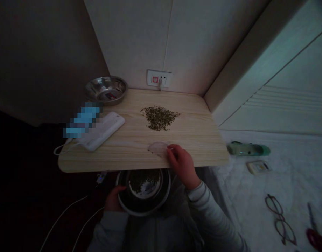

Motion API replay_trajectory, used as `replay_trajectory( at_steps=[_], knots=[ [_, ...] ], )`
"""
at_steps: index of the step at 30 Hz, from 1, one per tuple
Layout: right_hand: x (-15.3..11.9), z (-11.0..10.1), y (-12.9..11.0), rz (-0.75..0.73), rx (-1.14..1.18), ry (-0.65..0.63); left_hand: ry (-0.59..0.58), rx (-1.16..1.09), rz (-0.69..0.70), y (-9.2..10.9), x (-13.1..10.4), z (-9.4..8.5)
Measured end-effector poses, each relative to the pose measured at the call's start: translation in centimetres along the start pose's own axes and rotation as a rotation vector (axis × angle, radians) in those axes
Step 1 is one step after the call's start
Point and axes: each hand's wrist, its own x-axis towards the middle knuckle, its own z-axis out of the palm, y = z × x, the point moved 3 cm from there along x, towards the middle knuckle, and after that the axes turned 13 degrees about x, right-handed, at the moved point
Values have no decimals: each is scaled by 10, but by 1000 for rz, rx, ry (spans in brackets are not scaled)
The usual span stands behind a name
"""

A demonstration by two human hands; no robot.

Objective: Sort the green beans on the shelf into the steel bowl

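Note:
My left hand [115, 198] grips the rim of a metal bowl [165, 196], thumb over the edge. The bowl is held just below the table's front edge, partly hidden by it. Small dark green grains, which look like mung beans, lie in the bowl's bright middle. My right hand [180, 162] is closed in a pinch on a thin, clear, rounded plastic piece [158, 147] low over the tabletop near the front edge. A few grains are by its left side. Farther back, a loose pile of the same beans [160, 118] is spread on the wood.
On the pale wooden table [200, 136], a steel basin [89, 91] stands back left, near a white power bank-like box [103, 131] and a blurred-out device. A wall socket [150, 77] is behind. Right, the bed holds a green bottle [249, 149], glasses [280, 218] and scissors [314, 234].

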Motion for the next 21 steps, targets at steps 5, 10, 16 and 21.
replay_trajectory(
  at_steps=[5, 10, 16, 21],
  knots=[
    [-6, 7, -12, -55, -35, -67, -16, 94, -96, 6, 4, 1],
    [-22, 10, -24, -106, 26, -144, -10, 96, -10, 9, -1, 3],
    [-46, 7, -22, -30, 192, -135, -84, 105, 138, 3, -7, 0],
    [-57, 10, -15, 18, 289, -58, -127, 116, 91, 1, 4, -12]
  ],
)
